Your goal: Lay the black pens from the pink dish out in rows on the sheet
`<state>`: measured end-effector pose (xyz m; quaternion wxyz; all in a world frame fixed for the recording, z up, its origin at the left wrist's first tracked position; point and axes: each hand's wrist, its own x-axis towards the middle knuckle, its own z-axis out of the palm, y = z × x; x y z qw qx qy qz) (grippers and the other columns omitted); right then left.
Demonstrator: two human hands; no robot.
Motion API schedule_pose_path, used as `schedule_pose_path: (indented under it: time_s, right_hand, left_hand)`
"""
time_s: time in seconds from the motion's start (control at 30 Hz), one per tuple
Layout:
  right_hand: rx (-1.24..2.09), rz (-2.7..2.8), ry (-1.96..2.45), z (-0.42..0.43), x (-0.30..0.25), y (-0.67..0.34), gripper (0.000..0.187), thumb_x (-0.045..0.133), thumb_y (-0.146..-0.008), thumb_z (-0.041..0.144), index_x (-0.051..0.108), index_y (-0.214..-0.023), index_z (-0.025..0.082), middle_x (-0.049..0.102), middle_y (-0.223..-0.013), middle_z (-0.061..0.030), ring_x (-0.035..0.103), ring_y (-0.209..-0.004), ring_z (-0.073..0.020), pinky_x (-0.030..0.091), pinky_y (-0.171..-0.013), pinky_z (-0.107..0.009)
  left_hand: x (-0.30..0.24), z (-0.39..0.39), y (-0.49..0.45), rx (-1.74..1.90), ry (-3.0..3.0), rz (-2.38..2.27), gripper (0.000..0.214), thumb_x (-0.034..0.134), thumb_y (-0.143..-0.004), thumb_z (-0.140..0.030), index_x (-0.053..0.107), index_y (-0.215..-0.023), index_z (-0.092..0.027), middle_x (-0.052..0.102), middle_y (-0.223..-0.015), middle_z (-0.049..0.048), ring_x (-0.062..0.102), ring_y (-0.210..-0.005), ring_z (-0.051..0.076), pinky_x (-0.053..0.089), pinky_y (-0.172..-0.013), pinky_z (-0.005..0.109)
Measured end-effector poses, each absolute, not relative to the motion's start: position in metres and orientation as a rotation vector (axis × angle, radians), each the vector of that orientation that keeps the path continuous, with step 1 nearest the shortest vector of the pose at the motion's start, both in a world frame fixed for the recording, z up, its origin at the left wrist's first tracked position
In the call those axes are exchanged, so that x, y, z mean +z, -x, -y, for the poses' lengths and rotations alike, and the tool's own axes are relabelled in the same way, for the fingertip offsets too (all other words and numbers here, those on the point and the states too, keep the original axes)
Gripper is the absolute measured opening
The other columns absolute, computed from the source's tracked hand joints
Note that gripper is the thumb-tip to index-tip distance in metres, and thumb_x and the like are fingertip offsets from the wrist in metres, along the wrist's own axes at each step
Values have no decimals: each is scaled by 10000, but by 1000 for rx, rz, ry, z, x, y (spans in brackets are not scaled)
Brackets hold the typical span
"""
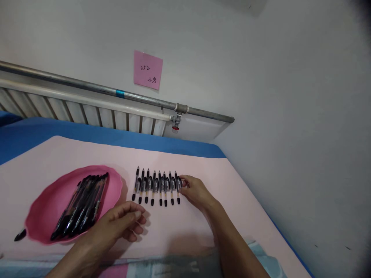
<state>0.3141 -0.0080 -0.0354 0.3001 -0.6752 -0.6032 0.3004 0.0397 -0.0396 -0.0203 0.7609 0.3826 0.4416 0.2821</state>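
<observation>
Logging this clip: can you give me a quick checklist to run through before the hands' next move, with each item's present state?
1. Left hand free: ok, fingers loosely curled, nothing visible in them.
2. Right hand at the row: ok, fingertips at the rightmost cap.
3. Firm grip on that cap: cannot tell, too small to judge.
4. Row of pens aligned: ok, side by side, tips pointing away from the person, caps lying among them.
5. Pens in the bowl all capped: cannot tell, they overlap.
6. Left side of the pink bowl clear: not ok, a black item shows by the rim.
</observation>
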Motion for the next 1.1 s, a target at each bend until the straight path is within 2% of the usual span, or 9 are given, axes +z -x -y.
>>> schedule_pose_path:
  time_s: [0.17, 0.47, 0.63, 0.77, 0.93, 1.0, 1.1]
  right_hand:
    - [807, 1610, 1782, 8, -36, -314, 352, 547, -600, 131, 667, -918, 223, 558, -704, 19, 477, -625, -119, 349, -558, -215]
    - [811, 1540, 1803, 8, -39, -316, 499, 453, -562, 69, 665, -981, 236, 588, -742, 6, 500, -602, -121, 359, -504, -209]
    - [794, 1477, 1832, 8, -32, -315, 434, 456, -595, 99, 662, -961, 207, 612, -720, -7, 524, -586, -130, 387, -517, -228]
    - [781, 1432, 1792, 6, -28, -316, 310, 479, -649, 176, 671, -892, 185, 627, -689, -28, 542, -614, -158, 399, -540, -254]
    - [706, 1422, 1843, 2, -30, -317, 200, 498, -661, 258, 673, -747, 210, 661, -705, -29, 586, -701, -200, 428, -613, -292]
    - [714, 1474, 1875, 2, -27, -315, 194, 483, -662, 255, 664, -718, 214, 672, -727, -27, 596, -731, -208, 432, -663, -306]
    - [707, 1506, 1927, 3, -24, -313, 186, 467, -667, 265, 645, -693, 217, 679, -745, -28, 597, -738, -211, 427, -687, -312]
  left_hand:
    - [-21, 39, -40, 624, -843, -961, 252, 704, -685, -363, 640, -810, -154, 686, -767, 53, 598, -609, 139, 457, -539, 247]
    - [-22, 39, -38, 626, -865, -963, 241, 691, -691, -365, 647, -811, -160, 673, -744, 41, 599, -612, 145, 456, -548, 256]
    - [-15, 40, -35, 673, -950, -983, 248, 676, -698, -380, 640, -814, -165, 645, -707, 10, 548, -520, 110, 413, -497, 232]
    - [7, 30, -14, 947, -992, -1119, 240, 668, -689, -390, 613, -794, -182, 581, -600, -43, 471, -449, 82, 359, -464, 207]
    - [22, 5, 46, 1451, -1012, -1474, 197, 644, -676, -363, 595, -772, -198, 577, -609, -50, 509, -526, 107, 420, -535, 220]
    - [22, 0, 66, 1379, -1150, -1714, 206, 576, -715, -372, 588, -831, -202, 610, -690, -25, 563, -595, 134, 454, -584, 239]
    - [17, -4, 77, 1009, -1431, -2015, 215, 498, -757, -381, 588, -841, -204, 651, -761, 26, 607, -686, 186, 440, -601, 265]
